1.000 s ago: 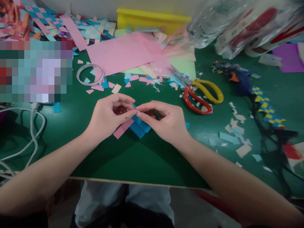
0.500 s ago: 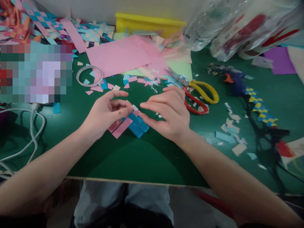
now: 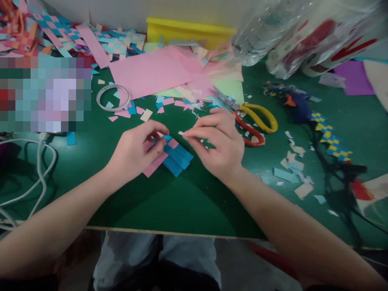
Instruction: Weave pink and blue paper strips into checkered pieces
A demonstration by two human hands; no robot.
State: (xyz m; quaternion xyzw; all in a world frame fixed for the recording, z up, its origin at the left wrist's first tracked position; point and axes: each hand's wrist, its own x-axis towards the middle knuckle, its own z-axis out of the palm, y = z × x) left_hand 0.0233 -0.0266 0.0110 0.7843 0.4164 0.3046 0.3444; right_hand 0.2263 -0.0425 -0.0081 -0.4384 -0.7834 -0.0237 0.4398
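A small weave of pink and blue paper strips (image 3: 178, 157) has its loose ends pointing down toward the table's front edge. My left hand (image 3: 131, 151) is closed around the upper left part of this weave, and its fingers cover some of the crossings. Just to the right, my right hand (image 3: 218, 143) pinches a tiny white scrap (image 3: 181, 133) between thumb and forefinger. That scrap is apart from the weave. Scissors (image 3: 239, 109) with one red and one yellow handle lie behind my right hand.
A tape roll (image 3: 97, 98) lies behind my left hand, near pink paper sheets (image 3: 148, 72). Paper offcuts (image 3: 292, 161) are scattered at right, beside a blue-yellow woven strip (image 3: 330, 137). A white cable (image 3: 45, 161) runs at left. Plastic-wrapped cups (image 3: 321, 52) stand at the back right.
The white scrap, earlier on the weave by my left fingertips, is now in my right fingers, off the weave. My right thumb and forefinger have closed together.
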